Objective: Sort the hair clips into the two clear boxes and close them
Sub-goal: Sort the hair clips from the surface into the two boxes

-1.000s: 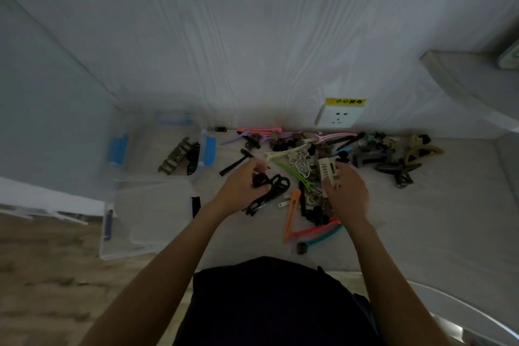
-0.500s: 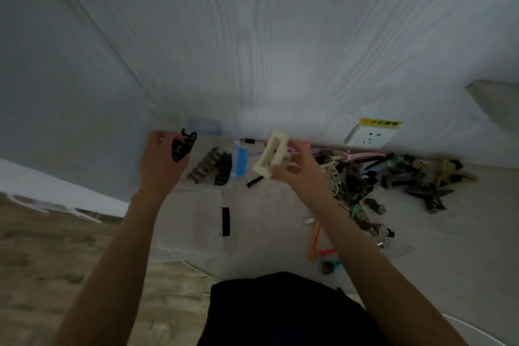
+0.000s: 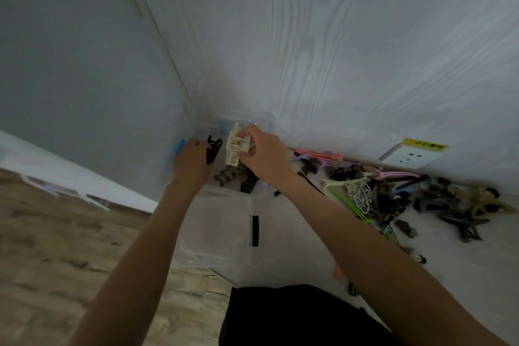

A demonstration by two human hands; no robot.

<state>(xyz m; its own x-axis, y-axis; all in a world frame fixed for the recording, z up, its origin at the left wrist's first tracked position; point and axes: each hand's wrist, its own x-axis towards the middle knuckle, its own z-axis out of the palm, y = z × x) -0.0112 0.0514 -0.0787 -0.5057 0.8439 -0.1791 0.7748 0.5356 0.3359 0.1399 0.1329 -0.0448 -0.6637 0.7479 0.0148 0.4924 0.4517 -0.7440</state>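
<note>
- Nearest me, one clear box (image 3: 219,222) sits with its lid on, a black latch on its right edge; whether it is properly closed I can't tell in this dim light.
- Beyond it the far clear box (image 3: 233,177) stands open, a few dark clips lying inside.
- Over that box the left hand (image 3: 191,161) pinches a black clip (image 3: 213,148) and the right hand (image 3: 265,154) grips a cream claw clip (image 3: 234,146): the dropping step, I judge.
- Next comes letting both fall inside, then reaching back.
- Farther right, the unsorted pile (image 3: 393,194) sprawls along the wall.
</note>
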